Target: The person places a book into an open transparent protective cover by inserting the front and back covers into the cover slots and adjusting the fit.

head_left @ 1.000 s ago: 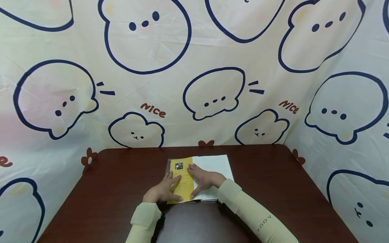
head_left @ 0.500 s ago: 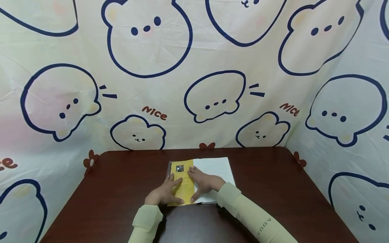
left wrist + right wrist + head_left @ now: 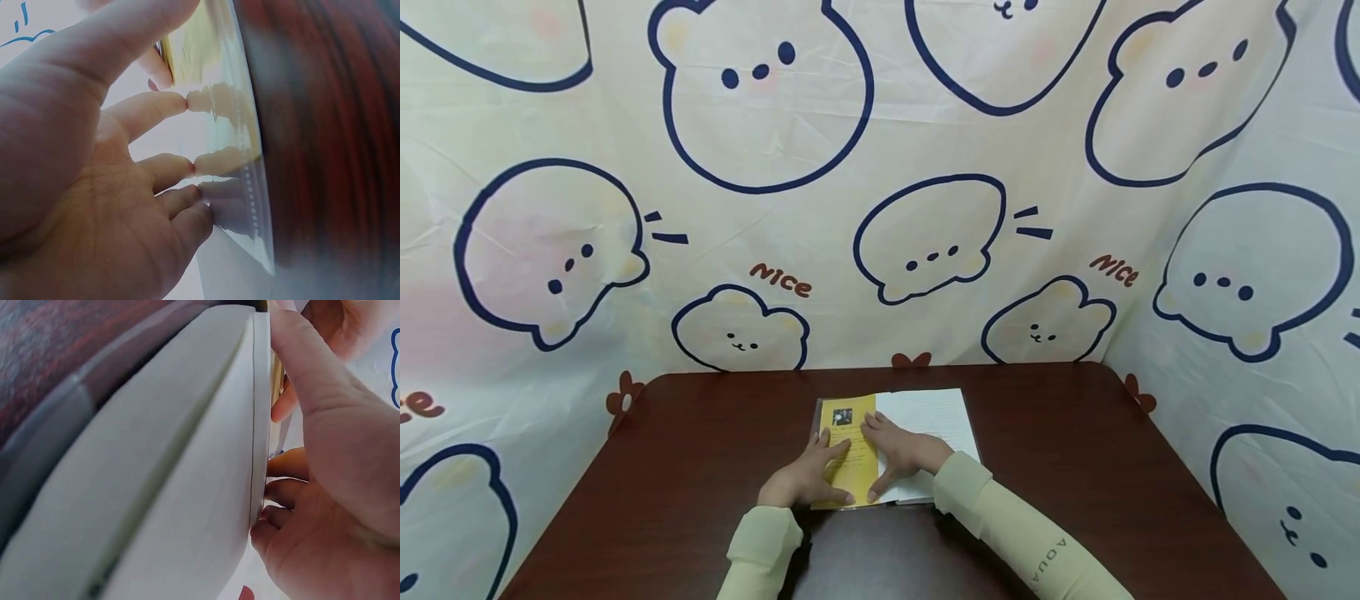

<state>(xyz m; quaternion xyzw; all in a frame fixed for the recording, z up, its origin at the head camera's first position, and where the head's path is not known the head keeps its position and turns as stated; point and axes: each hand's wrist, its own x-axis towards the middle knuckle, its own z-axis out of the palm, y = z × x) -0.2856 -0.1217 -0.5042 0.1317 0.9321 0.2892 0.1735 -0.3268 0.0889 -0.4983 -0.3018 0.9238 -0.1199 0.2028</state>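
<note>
An open book point(image 3: 928, 410) lies on the table, its white pages on the right and a yellow flap point(image 3: 855, 477) with a small dark picture on the left. A clear plastic cover point(image 3: 265, 231) shows along the left edge. My left hand point(image 3: 797, 477) rests on the flap's left side, fingers spread and fingertips touching the surface. Across from it, my right hand point(image 3: 910, 450) presses where the yellow flap meets the white pages, thumb apart from the fingers. In the right wrist view, white pages point(image 3: 187, 462) rise beside the right hand's fingertips.
The dark brown table point(image 3: 700, 450) extends around the book on all sides. Behind it and at both sides hangs a pale cloth point(image 3: 820, 225) printed with blue cartoon outlines.
The head view has tilted slightly, so everything sits a little lower than one second ago. Both hands stay in nearly the same place on the book.
</note>
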